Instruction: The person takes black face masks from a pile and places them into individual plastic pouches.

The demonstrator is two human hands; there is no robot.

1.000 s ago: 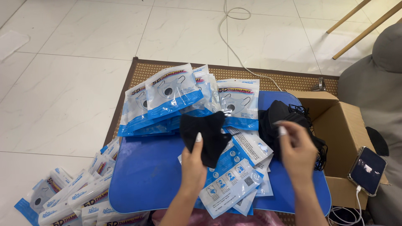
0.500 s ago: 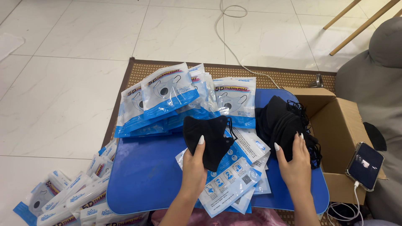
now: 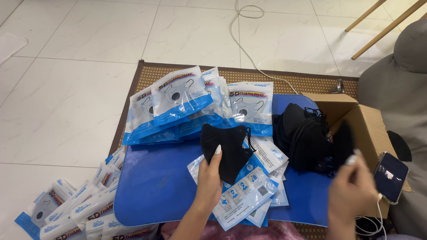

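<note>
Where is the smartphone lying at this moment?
In the head view, the smartphone is at the far right, resting on the edge of the cardboard box, just right of the right hand, with a white cable plugged in.

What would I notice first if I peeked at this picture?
Probably the black face mask held up in the left hand, over a bright blue tabletop. Behind it, a fan of blue-and-white mask packets sprawls across the table's far edge. The right hand pulls another blurry black mask from the black pile beside a cardboard box.
</note>
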